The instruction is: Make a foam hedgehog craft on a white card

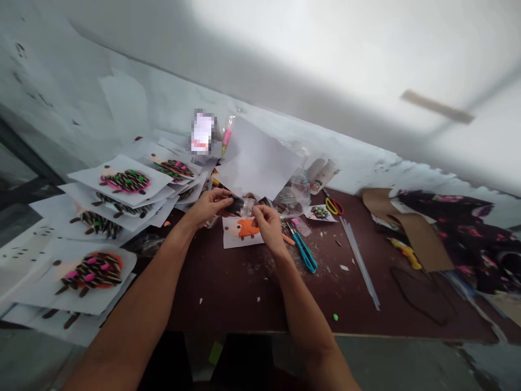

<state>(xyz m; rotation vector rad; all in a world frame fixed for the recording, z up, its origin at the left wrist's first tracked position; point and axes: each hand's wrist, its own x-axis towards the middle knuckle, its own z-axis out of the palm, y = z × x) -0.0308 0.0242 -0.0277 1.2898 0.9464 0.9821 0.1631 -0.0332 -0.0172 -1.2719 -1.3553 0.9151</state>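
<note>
Maroon bench (228, 293) spreads beneath both hands, with white sheets bearing hedgehog pictures (122, 179) heaped to the left of the left hand. Beyond the hands rises a large plain white sheet (254, 157). The person's left hand (214, 207) has thumb and fingers closed on a small dark item (234, 205), which juts from the fingertips toward the other hand. The right hand (266, 221), fingers drawn together, pinches clear plastic (247, 206) just beside that item. To the right of the right hand lies a blue-handled tool (301, 253). A card with an orange hedgehog shape (245, 227) lies just below the held item, between the hands. Farther right of the right hand, toward the bench's near edge, sits a green scrap (335, 317). The right hand covers part of the orange card. What the dark item is cannot be made out, nor whether the plastic encloses it.
</note>
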